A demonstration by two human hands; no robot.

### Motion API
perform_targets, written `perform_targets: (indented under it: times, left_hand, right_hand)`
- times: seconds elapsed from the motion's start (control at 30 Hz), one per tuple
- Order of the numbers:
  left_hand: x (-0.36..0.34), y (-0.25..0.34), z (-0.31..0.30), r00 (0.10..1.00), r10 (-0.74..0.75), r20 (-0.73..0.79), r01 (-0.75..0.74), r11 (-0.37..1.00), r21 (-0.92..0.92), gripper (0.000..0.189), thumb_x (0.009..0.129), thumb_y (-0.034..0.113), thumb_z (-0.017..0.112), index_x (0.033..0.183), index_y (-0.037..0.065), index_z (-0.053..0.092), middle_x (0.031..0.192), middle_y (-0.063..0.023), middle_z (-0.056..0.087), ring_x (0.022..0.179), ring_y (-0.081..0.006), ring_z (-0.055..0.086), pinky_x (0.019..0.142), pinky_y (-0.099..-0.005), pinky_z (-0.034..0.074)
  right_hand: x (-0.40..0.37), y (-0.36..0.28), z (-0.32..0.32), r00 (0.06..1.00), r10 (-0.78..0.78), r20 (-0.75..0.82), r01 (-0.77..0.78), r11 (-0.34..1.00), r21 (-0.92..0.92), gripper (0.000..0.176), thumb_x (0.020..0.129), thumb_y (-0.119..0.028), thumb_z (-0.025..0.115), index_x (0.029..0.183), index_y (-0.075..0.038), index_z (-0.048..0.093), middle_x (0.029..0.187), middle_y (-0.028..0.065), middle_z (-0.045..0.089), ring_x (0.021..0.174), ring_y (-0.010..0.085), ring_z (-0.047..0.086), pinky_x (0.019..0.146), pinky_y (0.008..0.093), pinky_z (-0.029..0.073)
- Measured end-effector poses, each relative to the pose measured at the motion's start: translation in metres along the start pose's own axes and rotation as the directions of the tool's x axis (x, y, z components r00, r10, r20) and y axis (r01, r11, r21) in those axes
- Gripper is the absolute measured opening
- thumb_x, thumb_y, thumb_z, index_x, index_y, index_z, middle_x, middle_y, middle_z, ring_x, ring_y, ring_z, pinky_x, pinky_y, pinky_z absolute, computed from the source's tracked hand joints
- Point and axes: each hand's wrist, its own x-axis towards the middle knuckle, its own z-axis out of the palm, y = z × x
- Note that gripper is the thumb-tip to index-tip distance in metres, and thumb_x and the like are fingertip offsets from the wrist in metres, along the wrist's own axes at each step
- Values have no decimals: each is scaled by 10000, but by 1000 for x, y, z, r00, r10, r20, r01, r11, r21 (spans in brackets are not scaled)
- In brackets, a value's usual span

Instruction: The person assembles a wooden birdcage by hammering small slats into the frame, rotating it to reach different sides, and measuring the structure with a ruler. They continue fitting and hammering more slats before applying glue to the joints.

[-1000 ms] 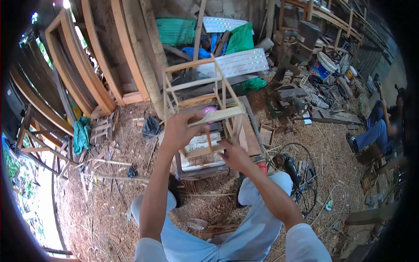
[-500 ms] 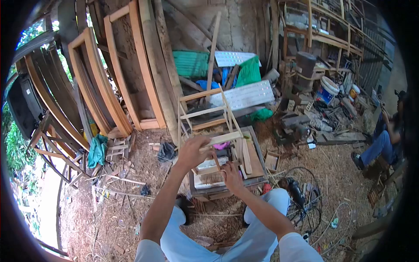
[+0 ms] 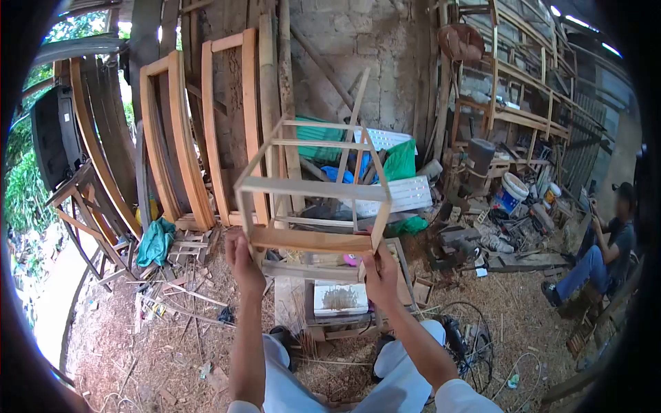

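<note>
A light wooden chair-like frame (image 3: 313, 189) is raised in front of me, with slats across its near side and thinner rails at the far end. My left hand (image 3: 244, 265) is closed round its lower left post. My right hand (image 3: 381, 277) grips the lower right post, thumb beside the end of the wider slat. Below the frame is a low dark-edged worktable (image 3: 406, 265), partly hidden by it. A white box-like piece with a brown stained top (image 3: 341, 297) rests there, and a pink item (image 3: 352, 259) shows between the slats.
Tall wooden door frames (image 3: 180, 131) lean at the left. Green and white sheets (image 3: 403, 195) lie by the block wall. Tools and a white bucket (image 3: 515, 186) clutter the right, where a person (image 3: 606, 248) sits. Black cable (image 3: 482, 330) and wood shavings cover the ground near my feet.
The wooden frame has been lifted and turned so its slatted side faces me. My left hand moved from its top bar to the lower left post. The view has tilted up.
</note>
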Motion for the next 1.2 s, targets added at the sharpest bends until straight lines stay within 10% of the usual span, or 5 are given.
perform_targets:
  times: [0.23, 0.4, 0.73, 1.0, 1.2]
  left_hand:
    - [-5, 25, 12, 985, 64, -162, -110, 950, -292, 406, 971, 402, 476, 1149, 39, 507, 980, -60, 595, 996, -163, 555, 914, -335, 418]
    - [0, 14, 15, 988, 12, -152, -64, 938, -341, 572, 938, 509, 509, 1187, -6, 528, 946, -42, 587, 909, -147, 570, 829, -315, 447]
    - [-19, 45, 39, 952, 281, 119, -296, 944, 147, 644, 824, 506, 667, 1145, -41, 555, 1022, -74, 610, 931, -136, 565, 811, -286, 435]
    - [-1, 12, 27, 978, 194, 70, -173, 957, -235, 479, 1002, 456, 369, 1219, 55, 515, 1137, -48, 589, 1099, -159, 523, 961, -343, 386]
    - [-5, 3, 21, 998, 50, 33, -37, 947, -319, 472, 986, 470, 414, 1222, 76, 521, 1120, -40, 593, 1043, -155, 534, 880, -339, 419]
  right_hand:
    - [24, -27, 2, 993, -111, 40, 67, 809, 584, 500, 872, -159, 648, 1285, 36, 443, 1216, 134, 550, 1134, 192, 509, 1002, 322, 370]
    - [34, -36, 3, 981, -189, -42, 193, 964, 180, 545, 899, -317, 631, 1257, 48, 444, 1199, 106, 539, 1096, 154, 517, 949, 308, 391]
    - [34, -26, -17, 975, -182, -125, 199, 971, 135, 567, 991, -430, 430, 1295, 48, 424, 1199, 109, 516, 1106, 156, 473, 963, 290, 348]
    - [27, -28, -12, 946, -288, -150, 316, 922, 222, 580, 997, -381, 342, 1314, 101, 392, 1299, 186, 486, 1213, 248, 459, 1038, 366, 323]
    - [26, -33, -11, 937, -345, -60, 348, 936, 45, 537, 977, -325, 444, 1302, 101, 411, 1254, 159, 508, 1130, 207, 499, 981, 339, 368]
